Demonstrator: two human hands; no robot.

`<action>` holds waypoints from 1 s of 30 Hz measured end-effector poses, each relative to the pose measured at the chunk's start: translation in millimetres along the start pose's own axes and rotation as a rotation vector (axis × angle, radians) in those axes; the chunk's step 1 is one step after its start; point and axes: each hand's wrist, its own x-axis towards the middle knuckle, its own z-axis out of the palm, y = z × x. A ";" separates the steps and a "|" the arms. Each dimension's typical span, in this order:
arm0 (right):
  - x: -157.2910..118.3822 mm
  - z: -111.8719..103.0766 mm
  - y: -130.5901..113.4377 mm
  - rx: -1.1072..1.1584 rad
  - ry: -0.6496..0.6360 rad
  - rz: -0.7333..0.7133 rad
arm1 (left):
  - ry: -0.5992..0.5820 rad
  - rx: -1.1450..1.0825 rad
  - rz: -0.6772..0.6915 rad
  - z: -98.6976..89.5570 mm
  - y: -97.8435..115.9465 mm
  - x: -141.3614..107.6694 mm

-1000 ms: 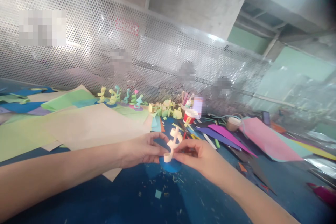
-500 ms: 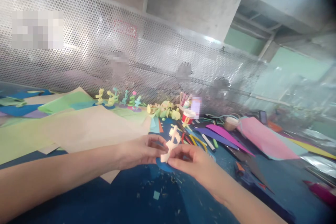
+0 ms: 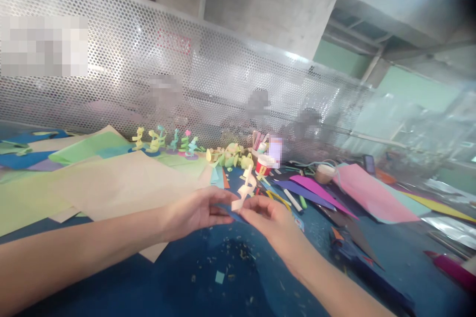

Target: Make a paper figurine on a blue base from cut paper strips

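Note:
A cream curled-paper figure (image 3: pixel 246 187) stands on a blue paper base (image 3: pixel 232 212) between my hands, in the middle of the head view. My left hand (image 3: pixel 191 212) is closed, its fingers and thumb pinching the left edge of the base. On the other side, my right hand (image 3: pixel 270 220) pinches the base with thumb and forefinger, close to the figure's foot. The base looks tilted and raised off the blue tabletop (image 3: pixel 178 277). My fingers hide part of it.
Several finished curled-paper figures (image 3: pixel 191 146) stand at the back. Large paper sheets (image 3: pixel 122 183) cover the left. A red-and-white tub (image 3: pixel 263 166), yellow-handled tool (image 3: pixel 280 200), coloured sheets (image 3: pixel 372 190) and a dark blue tool (image 3: pixel 357 252) lie right. Paper scraps (image 3: pixel 219 277) litter the front.
The base has risen a little and tilted between my hands, and the figure has turned slightly. My left fingers have shifted onto the base's edge. The view has moved slightly right.

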 end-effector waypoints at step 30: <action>-2.6 3.8 12.7 -0.059 0.046 -0.153 | 0.118 0.174 0.057 7.0 -5.1 -3.0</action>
